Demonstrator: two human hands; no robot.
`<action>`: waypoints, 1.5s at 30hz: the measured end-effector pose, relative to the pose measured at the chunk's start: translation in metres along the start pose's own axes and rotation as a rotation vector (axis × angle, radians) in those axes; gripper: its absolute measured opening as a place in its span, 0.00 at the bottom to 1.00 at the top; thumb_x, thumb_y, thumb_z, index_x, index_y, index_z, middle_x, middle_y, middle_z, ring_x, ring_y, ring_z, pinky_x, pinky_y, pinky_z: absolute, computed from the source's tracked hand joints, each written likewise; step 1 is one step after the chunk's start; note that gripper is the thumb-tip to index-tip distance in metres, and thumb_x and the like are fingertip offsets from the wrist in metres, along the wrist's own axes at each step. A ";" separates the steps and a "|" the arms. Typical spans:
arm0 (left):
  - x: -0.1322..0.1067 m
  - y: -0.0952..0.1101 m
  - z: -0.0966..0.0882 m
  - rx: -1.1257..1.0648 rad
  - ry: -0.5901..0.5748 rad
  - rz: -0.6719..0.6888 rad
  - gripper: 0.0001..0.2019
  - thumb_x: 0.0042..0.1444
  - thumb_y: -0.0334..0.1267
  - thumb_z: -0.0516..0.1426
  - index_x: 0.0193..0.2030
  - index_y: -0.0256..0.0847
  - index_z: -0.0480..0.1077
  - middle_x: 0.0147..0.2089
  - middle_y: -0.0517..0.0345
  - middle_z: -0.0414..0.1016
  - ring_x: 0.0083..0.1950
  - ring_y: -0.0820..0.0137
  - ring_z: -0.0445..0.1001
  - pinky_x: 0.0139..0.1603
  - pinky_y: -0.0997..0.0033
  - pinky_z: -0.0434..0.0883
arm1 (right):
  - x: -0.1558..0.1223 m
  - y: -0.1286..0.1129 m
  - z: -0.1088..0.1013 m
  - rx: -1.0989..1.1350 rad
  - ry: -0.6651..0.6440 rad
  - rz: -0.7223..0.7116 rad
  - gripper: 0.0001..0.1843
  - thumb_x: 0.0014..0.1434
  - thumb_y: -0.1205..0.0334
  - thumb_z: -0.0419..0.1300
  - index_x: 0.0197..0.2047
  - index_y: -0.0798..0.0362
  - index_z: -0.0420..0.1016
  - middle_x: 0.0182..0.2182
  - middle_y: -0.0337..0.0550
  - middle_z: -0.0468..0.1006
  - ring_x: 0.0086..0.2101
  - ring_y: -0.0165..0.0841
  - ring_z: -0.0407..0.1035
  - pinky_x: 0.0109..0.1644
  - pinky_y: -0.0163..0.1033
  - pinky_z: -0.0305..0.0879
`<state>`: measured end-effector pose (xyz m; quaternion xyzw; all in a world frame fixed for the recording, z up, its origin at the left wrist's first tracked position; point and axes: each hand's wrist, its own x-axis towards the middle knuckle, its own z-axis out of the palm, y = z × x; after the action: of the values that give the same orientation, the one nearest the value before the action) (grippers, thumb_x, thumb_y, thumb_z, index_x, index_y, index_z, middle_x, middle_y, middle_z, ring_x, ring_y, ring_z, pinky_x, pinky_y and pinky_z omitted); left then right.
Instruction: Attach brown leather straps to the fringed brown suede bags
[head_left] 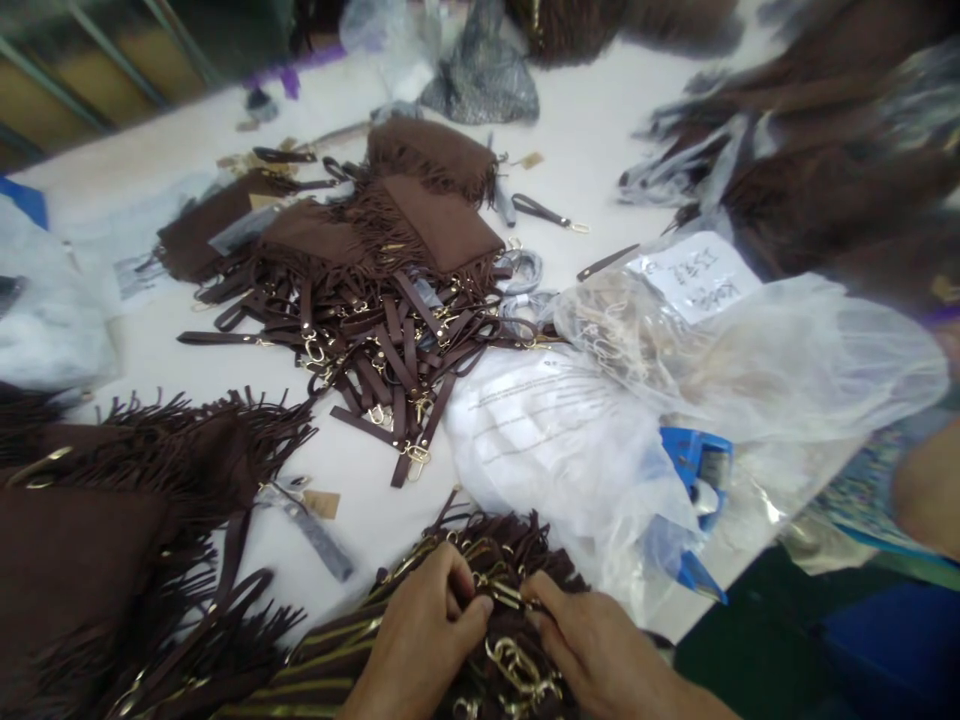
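My left hand [424, 635] and my right hand [600, 650] meet at the bottom centre over a brown fringed suede bag [495, 545] with gold metal hardware. Both hands have fingers curled, pinching a gold clasp [506, 595] on the bag between them. More gold rings and clips [521, 670] lie just below my fingers. The bag's striped lining shows under my left wrist.
A heap of brown straps with gold clips [382, 340] lies mid-table, fringed bags [435, 215] behind it. More fringed bags [112, 510] sit at left. Clear plastic bags [750, 360] and a blue tool [697, 465] lie at right, on the white table [600, 150].
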<state>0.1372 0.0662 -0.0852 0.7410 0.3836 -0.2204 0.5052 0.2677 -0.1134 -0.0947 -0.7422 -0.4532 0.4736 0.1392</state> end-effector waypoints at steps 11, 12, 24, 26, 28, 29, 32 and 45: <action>-0.016 -0.015 0.006 0.320 0.136 0.282 0.18 0.59 0.34 0.50 0.57 0.39 0.60 0.55 0.44 0.66 0.59 0.54 0.64 0.60 0.45 0.65 | 0.034 0.002 -0.020 0.167 0.134 -0.108 0.11 0.71 0.61 0.44 0.49 0.46 0.66 0.40 0.38 0.74 0.39 0.33 0.71 0.42 0.37 0.61; -0.016 -0.015 0.006 0.324 0.132 0.290 0.18 0.59 0.34 0.50 0.57 0.39 0.60 0.55 0.44 0.66 0.59 0.54 0.64 0.60 0.45 0.65 | 0.037 0.000 -0.020 0.177 0.140 -0.131 0.11 0.71 0.62 0.44 0.50 0.45 0.65 0.41 0.38 0.74 0.40 0.33 0.71 0.43 0.37 0.61; -0.022 -0.005 0.000 0.318 -0.081 0.293 0.15 0.60 0.32 0.47 0.53 0.39 0.64 0.53 0.44 0.69 0.54 0.54 0.69 0.55 0.44 0.70 | -0.017 0.007 0.011 0.392 0.105 0.135 0.12 0.70 0.53 0.43 0.44 0.48 0.62 0.35 0.37 0.74 0.36 0.33 0.70 0.40 0.38 0.61; -0.022 -0.005 0.002 0.339 -0.083 0.312 0.18 0.59 0.31 0.47 0.55 0.38 0.63 0.54 0.42 0.70 0.55 0.54 0.70 0.56 0.46 0.71 | -0.030 0.013 0.022 0.442 0.057 0.206 0.14 0.70 0.50 0.42 0.42 0.48 0.62 0.33 0.38 0.73 0.35 0.33 0.70 0.40 0.39 0.62; -0.022 -0.005 0.005 0.400 -0.067 0.345 0.21 0.58 0.31 0.48 0.59 0.36 0.62 0.58 0.40 0.68 0.57 0.53 0.71 0.56 0.46 0.72 | -0.036 0.017 0.031 0.504 0.037 0.250 0.17 0.69 0.47 0.43 0.39 0.49 0.62 0.32 0.38 0.72 0.34 0.33 0.69 0.39 0.38 0.63; -0.022 -0.005 0.006 0.434 -0.059 0.369 0.23 0.57 0.31 0.48 0.60 0.36 0.61 0.60 0.39 0.67 0.58 0.53 0.70 0.57 0.46 0.73 | -0.037 0.019 0.033 0.535 0.037 0.255 0.18 0.69 0.46 0.43 0.37 0.49 0.61 0.31 0.38 0.71 0.34 0.33 0.69 0.38 0.38 0.63; -0.021 -0.006 0.007 0.515 -0.055 0.448 0.28 0.57 0.29 0.47 0.66 0.36 0.57 0.66 0.41 0.63 0.62 0.55 0.68 0.59 0.49 0.72 | -0.031 0.020 0.031 0.566 0.105 0.230 0.18 0.70 0.46 0.42 0.37 0.49 0.61 0.30 0.36 0.70 0.32 0.32 0.67 0.37 0.37 0.63; -0.001 0.021 -0.007 0.435 -0.314 0.315 0.30 0.57 0.33 0.49 0.68 0.32 0.57 0.68 0.45 0.62 0.67 0.58 0.62 0.69 0.50 0.61 | -0.015 0.011 -0.006 0.495 0.109 -0.201 0.06 0.70 0.61 0.47 0.44 0.46 0.64 0.49 0.37 0.73 0.48 0.28 0.69 0.51 0.34 0.61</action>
<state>0.1524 0.0678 -0.0700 0.8390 0.1252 -0.3281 0.4157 0.2764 -0.1297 -0.0903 -0.6612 -0.3868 0.5131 0.3871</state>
